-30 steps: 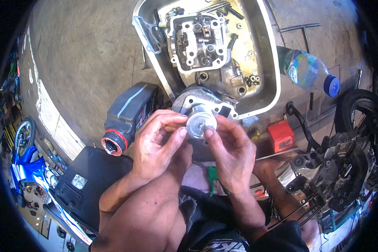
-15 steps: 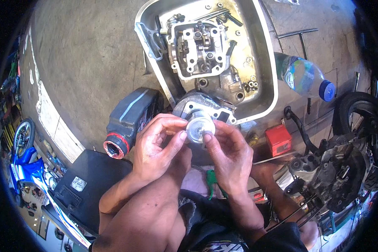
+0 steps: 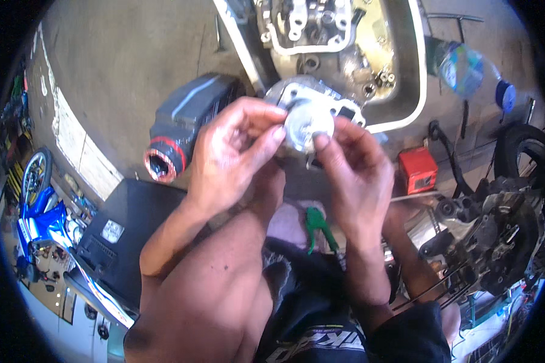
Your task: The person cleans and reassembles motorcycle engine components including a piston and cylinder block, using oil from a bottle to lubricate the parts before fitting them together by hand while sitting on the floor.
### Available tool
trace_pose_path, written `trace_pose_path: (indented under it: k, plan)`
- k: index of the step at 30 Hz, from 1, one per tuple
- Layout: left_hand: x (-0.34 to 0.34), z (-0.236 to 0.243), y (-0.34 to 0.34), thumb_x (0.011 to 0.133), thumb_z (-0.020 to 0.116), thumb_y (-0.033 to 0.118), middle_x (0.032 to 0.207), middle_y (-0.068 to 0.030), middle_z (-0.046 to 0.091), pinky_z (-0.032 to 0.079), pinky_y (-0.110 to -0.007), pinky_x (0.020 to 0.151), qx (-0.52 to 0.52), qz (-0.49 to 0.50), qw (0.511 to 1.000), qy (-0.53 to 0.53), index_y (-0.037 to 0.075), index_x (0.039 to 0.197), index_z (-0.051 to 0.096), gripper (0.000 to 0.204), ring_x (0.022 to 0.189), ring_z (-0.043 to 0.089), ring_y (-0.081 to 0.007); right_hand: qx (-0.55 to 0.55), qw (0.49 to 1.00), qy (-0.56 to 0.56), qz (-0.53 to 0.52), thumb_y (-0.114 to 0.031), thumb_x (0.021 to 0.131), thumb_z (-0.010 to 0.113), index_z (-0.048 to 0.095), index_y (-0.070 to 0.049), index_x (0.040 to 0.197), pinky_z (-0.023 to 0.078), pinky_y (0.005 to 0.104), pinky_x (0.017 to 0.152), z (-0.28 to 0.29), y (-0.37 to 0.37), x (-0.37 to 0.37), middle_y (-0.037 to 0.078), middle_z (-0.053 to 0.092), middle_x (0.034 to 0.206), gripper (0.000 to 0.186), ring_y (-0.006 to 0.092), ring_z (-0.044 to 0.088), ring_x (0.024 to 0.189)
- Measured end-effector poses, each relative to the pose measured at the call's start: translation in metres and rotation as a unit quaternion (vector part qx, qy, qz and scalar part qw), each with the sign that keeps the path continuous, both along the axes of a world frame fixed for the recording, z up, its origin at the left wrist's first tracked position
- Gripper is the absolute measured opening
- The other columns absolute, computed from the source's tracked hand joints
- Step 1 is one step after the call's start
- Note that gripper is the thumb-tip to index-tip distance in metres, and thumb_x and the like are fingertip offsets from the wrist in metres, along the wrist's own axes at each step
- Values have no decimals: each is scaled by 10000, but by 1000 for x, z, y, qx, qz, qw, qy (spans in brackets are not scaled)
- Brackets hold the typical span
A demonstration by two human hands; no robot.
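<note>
A round silvery piston (image 3: 309,125) is pinched between the fingers of both hands, its flat crown facing up. My left hand (image 3: 229,154) grips its left side with thumb and fingertips. On the other side, my right hand (image 3: 360,175) has its thumb on the near edge and its fingers partly hidden behind. Just beyond the piston lies a metal engine cylinder (image 3: 297,88), partly covered by it. Farther off, a cylinder head (image 3: 309,49) rests in a metal pan (image 3: 419,78) with several nuts and small parts.
A dark plastic oil bottle (image 3: 194,109) with a red-ringed neck lies left. To the right are a clear water bottle (image 3: 463,72), a red box (image 3: 416,170) and an engine case (image 3: 496,242). A green cloth (image 3: 316,227) lies near my legs. A blue motorbike (image 3: 45,227) stands far left.
The view has tilted down and shifted left, so the pan and surroundings sit higher in the picture. Both hands still hold the piston, which sits farther up and right in view.
</note>
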State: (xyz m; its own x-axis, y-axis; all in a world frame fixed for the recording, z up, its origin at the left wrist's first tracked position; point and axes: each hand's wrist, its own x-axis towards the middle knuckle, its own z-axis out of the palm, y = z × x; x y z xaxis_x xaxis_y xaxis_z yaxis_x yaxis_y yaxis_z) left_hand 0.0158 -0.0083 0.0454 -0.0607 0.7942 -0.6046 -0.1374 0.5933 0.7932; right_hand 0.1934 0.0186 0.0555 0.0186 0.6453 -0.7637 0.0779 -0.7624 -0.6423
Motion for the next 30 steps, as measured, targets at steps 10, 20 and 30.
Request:
trace_pose_path:
  k: [10,20,30]
  plan:
    - [6,-11,-6,977,669,22,1019,-54,705,532,-234,877,39,32,998,-35,-30,1172,649,203,945,659,-84,71,996,-30,49,-238,920,768,664,96,1190,558,288,811,-5,-1,7,166,758,1003,442,166,723,909]
    - [3,-9,-8,959,703,57,989,-59,719,535,-232,844,40,25,999,4,-28,1158,668,219,920,668,-87,102,993,-32,50,-259,917,756,664,98,1206,558,298,827,-7,-7,4,176,758,1021,468,181,723,935]
    - [2,-5,-8,965,696,64,989,-56,721,536,-229,819,26,6,999,25,-21,1154,669,210,914,671,-84,105,989,-65,78,-278,908,750,686,80,1188,566,316,807,-9,-7,6,178,766,969,459,202,739,896]
